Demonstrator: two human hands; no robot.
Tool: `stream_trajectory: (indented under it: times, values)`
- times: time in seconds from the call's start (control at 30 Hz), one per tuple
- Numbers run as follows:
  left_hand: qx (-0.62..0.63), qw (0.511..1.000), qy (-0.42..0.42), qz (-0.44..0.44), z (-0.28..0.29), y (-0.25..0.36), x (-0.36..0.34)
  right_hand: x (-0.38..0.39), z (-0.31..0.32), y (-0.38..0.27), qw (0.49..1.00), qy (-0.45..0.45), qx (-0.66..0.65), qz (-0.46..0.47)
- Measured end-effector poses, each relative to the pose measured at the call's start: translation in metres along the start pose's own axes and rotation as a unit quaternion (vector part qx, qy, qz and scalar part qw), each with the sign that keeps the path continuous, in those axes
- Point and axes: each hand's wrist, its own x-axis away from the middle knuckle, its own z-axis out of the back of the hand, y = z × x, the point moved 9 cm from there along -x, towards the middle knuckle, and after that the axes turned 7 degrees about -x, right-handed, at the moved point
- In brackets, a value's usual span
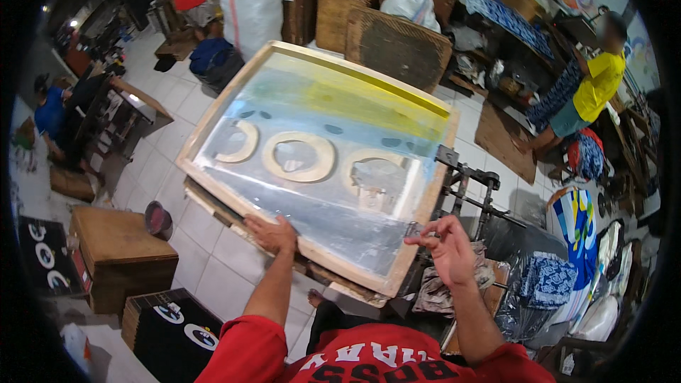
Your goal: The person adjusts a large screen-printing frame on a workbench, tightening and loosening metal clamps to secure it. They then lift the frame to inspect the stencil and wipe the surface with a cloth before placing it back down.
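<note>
A large wooden-framed printing screen [213, 110] lies tilted in front of me, its mesh stained yellow and blue with three pale ring shapes. My left hand [272, 232] rests on the frame's near edge, fingers laid over the wood. My right hand [445, 242] hovers just off the frame's near right corner, fingers loosely curled with thumb and forefinger close together; nothing shows in it. A black metal clamp mechanism [464, 174] stands at the screen's right edge.
A wooden box [120, 255] and a dark red pot [157, 218] sit at lower left, beside stacks of black printed cloth [174, 326]. Patterned fabrics [550, 280] pile at right. A person in yellow [592, 89] stands at far right; other people work at back left.
</note>
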Motion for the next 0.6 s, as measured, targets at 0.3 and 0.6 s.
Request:
stream_trajectory:
  times: [0.3,0.6]
  values:
    - [0.241,0.947,-0.067,-0.201,0.048,-0.093,0.009,0.109,-0.363,-0.055,0.865,-0.408,-0.271,0.112]
    - [-0.032,0.889,-0.437,0.135,-0.039,-0.581,0.07,0.053,-0.448,0.062,0.793,-0.551,-0.235,-0.111]
